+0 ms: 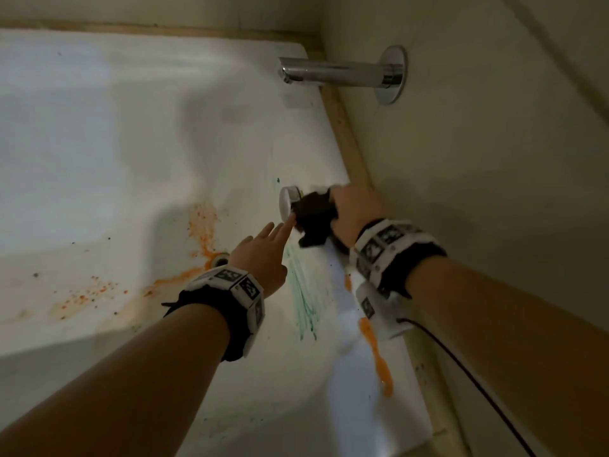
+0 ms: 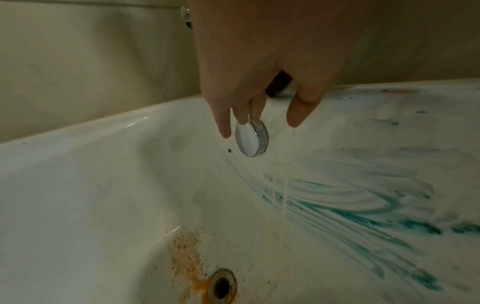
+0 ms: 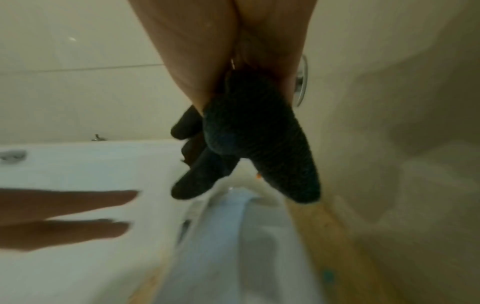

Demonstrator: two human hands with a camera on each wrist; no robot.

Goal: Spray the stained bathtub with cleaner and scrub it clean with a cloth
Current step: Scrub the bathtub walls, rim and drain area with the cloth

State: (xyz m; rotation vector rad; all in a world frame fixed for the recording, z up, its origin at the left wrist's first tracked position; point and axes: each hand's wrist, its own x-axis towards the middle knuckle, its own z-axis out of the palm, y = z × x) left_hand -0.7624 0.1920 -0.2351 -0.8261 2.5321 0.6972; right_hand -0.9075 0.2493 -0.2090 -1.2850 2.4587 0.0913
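Right hand (image 1: 354, 212) fingers hidden in the head view behind a bunched dark cloth (image 1: 313, 219); fingertips not visible in the right wrist view either, cloth (image 3: 249, 131) covering them. Cloth gripped between curled fingers, loose ends hanging down, long axis roughly vertical in that view. Cloth colour hard to fix in dim light: dark, near black. Right wrist picture blurred in lower half; tub edge there not readable.

Cloth held at the upper end wall of the bathtub (image 1: 115, 133), just beside the round chrome overflow cap (image 1: 286, 203), on the side toward the tub rim. Contact between cloth and tub wall not determinable.

Left hand (image 1: 260, 255) spread, fingers straight, holding nothing. Fingers (image 2: 225, 123) pointing at the cap (image 2: 251, 138); two fingertips appear to touch its upper edge in the left wrist view.

Green smear (image 1: 304, 291) on the end wall below the cap, streaks fanning outward. Orange stain (image 1: 204, 232) around the drain (image 2: 223, 286), partly hidden behind the left wrist in the head view. Orange streak (image 1: 379, 357) on the rim near the right wrist. Chrome spout (image 1: 329, 72) on the wall above, pointing over the tub.
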